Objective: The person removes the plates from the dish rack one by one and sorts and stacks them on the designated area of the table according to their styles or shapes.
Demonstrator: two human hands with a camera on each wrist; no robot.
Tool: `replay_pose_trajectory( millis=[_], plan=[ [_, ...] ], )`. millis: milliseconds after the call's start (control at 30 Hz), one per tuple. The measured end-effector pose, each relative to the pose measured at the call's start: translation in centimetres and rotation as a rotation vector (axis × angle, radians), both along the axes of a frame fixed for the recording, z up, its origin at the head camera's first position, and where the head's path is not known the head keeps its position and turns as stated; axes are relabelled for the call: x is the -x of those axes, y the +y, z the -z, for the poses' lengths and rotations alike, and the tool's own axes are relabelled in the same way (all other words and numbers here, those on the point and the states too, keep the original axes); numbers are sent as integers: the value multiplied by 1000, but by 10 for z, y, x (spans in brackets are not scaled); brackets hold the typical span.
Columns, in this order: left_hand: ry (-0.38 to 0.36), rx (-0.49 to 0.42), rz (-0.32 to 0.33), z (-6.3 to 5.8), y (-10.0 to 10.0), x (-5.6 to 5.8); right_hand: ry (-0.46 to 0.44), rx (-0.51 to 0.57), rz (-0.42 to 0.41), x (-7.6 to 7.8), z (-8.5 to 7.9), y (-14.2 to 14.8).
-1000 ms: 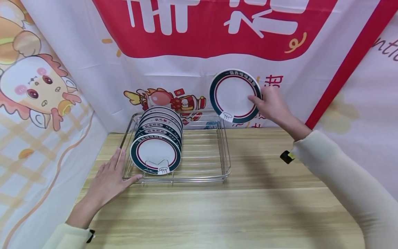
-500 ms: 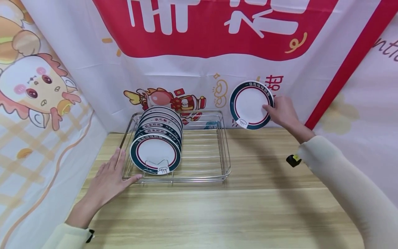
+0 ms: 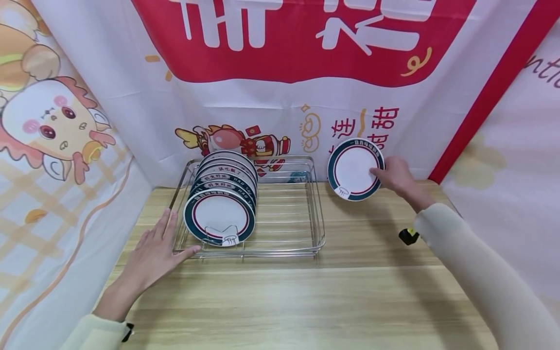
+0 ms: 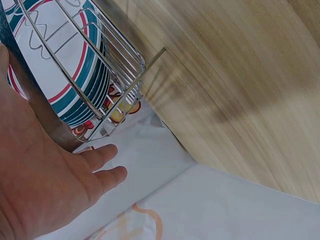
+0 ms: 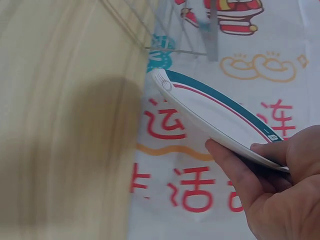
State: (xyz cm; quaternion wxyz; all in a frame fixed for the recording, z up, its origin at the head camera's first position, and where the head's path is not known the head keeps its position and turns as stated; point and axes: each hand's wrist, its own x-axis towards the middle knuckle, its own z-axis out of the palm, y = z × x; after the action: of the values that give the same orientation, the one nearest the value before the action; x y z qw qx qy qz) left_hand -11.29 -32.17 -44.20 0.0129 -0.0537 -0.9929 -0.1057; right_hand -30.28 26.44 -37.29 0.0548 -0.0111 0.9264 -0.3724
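Observation:
A white plate [image 3: 353,170] with a green rim band and a red ring is pinched at its right edge by my right hand [image 3: 397,177], thumb on the face. It is tilted up, right of the rack, close to the back cloth. In the right wrist view the plate [image 5: 215,107] shows nearly edge-on, fingers beneath it. My left hand [image 3: 153,248] rests with spread, straight fingers at the front left corner of the wire dish rack [image 3: 280,253]. Several matching plates [image 3: 220,216] stand in a row in the rack's left part. The left wrist view shows the left hand [image 4: 50,175] beside the rack.
The rack stands on a wooden table [image 3: 280,301] near a printed cloth [image 3: 262,97] at the back. Another patterned cloth [image 3: 57,194] hangs along the left side. The rack's right half shows bare wires.
My right hand has carried the plate rightward, then down from in front of the back cloth toward the table right of the rack. My left hand has stayed at the rack's corner.

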Motion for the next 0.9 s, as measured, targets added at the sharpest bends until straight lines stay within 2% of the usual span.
replay_pose_trajectory(
  millis=[200,433,900],
  plan=[
    [2,-4,0,2,-2,-1,-105,53,7,-2,25,3],
    [7,-8,-1,3,-3,-1,-181,98,25,0,46,3],
    [-4,-7,-2,1,0,-2,-259,63,83,3,66,5]
  ],
)
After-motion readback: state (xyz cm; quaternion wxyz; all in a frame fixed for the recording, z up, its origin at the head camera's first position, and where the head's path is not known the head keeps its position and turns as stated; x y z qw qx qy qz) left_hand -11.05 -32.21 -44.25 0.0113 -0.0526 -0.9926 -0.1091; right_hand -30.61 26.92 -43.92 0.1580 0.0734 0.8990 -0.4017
